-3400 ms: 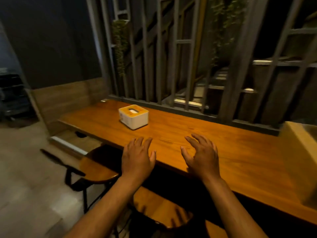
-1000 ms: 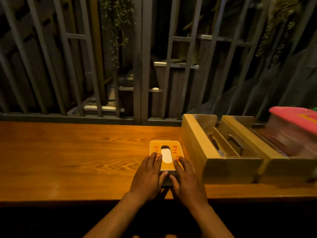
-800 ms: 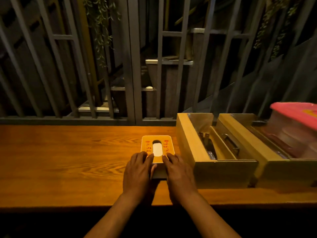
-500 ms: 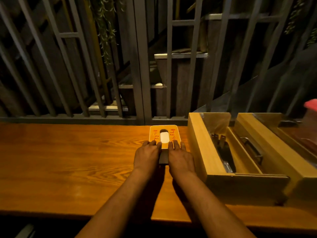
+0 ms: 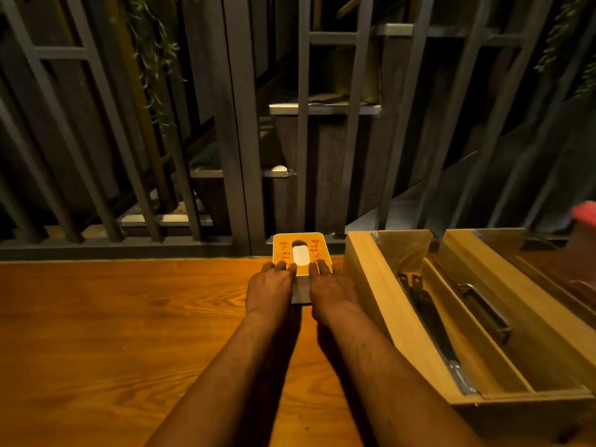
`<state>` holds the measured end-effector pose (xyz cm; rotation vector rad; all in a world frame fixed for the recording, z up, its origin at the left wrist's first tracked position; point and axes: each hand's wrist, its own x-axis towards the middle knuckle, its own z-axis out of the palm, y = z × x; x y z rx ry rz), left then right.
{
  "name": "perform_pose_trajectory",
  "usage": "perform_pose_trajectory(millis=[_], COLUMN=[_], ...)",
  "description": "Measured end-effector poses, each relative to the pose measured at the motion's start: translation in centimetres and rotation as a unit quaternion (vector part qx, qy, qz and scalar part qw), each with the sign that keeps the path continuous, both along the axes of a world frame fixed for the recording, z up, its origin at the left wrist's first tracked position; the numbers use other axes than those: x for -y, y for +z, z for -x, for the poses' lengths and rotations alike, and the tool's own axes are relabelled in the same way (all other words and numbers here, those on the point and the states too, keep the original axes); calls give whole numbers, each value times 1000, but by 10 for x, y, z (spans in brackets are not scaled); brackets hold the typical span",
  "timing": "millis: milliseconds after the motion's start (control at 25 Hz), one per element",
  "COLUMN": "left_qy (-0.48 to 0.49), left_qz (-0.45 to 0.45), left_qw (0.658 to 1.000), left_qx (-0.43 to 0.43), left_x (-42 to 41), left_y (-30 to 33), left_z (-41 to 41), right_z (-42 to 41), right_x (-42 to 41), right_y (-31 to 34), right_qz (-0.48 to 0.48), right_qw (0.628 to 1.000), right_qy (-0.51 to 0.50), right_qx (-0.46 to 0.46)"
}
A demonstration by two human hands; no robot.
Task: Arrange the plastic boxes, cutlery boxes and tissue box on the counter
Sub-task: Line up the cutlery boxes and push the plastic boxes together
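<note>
A white tissue box with an orange top and an oval slot stands at the far edge of the wooden counter, against the slatted screen. My left hand and my right hand lie side by side on its near side, fingertips resting on the orange top. Right beside the tissue box stands a wooden cutlery box with metal cutlery inside. A second wooden cutlery box sits next to it on the right. A pink-lidded plastic box shows at the right edge, mostly cut off.
A grey slatted screen with hanging plants runs along the back of the counter. Bare counter stretches to the left of the tissue box. The counter's near edge lies below the frame.
Both hands have slid the tissue box from the left end to beside the cutlery box, then away from me to the counter's back edge. My arms are stretched further forward.
</note>
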<state>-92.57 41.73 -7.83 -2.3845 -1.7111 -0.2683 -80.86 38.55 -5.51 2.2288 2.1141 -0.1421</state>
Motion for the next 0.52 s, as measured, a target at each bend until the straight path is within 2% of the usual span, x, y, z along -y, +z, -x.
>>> perform_pose_trajectory(millis=[120,200,320,400,520], left_qy=[-13,-23,-63,-91,-118], left_qz=[31,47,-1,-20,-16], left_qw=[999,998,988,968,952], left_qx=[-2,22,142,235,281], left_x=[6,29,92,143,205], left_y=[7,17,38,46,42], left_z=[2,2,-13,-30,-63], right_z=[-5,-11,-41,-74,-124], right_x=[14,44,110,158,209], right_y=[16,31,44,36,18], right_qz=[-1,-70,-210,-242,-263], right_qw=[1000,995,967,955,947], right_qy=[9,21,30,-6,-58], right_qx=[-22,-72,-139,-171,-175])
